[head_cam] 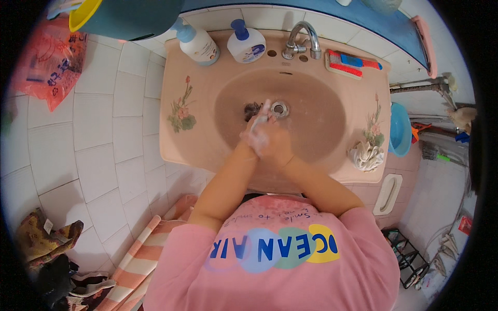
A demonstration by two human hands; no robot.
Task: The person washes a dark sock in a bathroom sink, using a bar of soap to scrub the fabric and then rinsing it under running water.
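Note:
My left hand (255,126) and my right hand (275,139) are pressed together over the near part of a pinkish ceramic washbasin (319,105). White lather covers the back and fingers of the left hand. Lying across it, the right hand is blurred by motion. I see no object between them; the palms and some fingers are hidden. Just beyond my fingertips sits the metal drain (279,109). Left of it a small dark bunched item (252,112) lies in the bowl. A chrome faucet (303,39) stands at the back, with no water stream visible.
Two pump bottles, one with a light blue pump (199,46) and one with a dark blue pump (246,43), stand at the back left rim. Red-bristled brushes (344,64) lie back right. A crumpled white cloth (366,156) rests front right. A dark container (132,17) overhangs the upper left.

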